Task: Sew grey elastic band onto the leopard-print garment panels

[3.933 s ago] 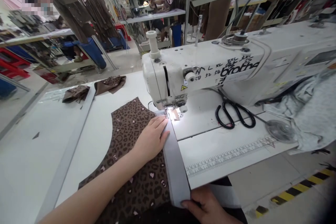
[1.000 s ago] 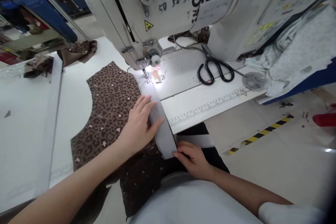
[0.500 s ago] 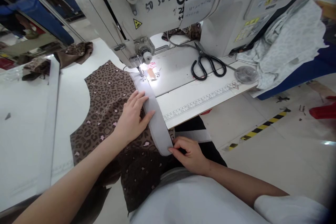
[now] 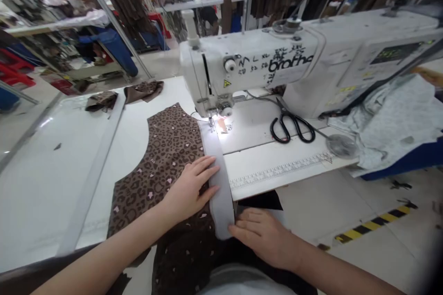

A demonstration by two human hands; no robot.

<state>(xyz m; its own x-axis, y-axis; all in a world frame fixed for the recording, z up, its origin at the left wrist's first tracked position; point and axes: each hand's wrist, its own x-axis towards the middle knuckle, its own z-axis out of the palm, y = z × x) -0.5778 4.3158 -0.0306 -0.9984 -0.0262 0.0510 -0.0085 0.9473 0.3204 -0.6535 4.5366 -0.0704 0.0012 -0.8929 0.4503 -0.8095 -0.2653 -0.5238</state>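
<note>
Brown leopard-print fabric (image 4: 162, 147) lies on the sewing table, with a pale grey strip (image 4: 221, 198) along its right edge. The strip's far end passes under the needle and presser foot (image 4: 212, 123) of the white sewing machine (image 4: 256, 62). My left hand (image 4: 192, 189) lies flat on the fabric, fingers apart, their tips resting on the strip. At the strip's near end, by the table's front edge, my right hand (image 4: 259, 235) pinches its right side between thumb and fingers. Part of that grip is hidden.
Black-handled scissors (image 4: 292, 122) lie right of the needle, behind a printed ruler scale (image 4: 280, 170). Light patterned cloth (image 4: 394, 120) is heaped at the right. Brown scraps (image 4: 143, 91) sit at the back left. Other workstations stand beyond.
The view has tilted up, bringing the machine's top and the workroom behind into sight. Both hands stay at the strip; my right hand's fingers have shifted slightly at its edge.
</note>
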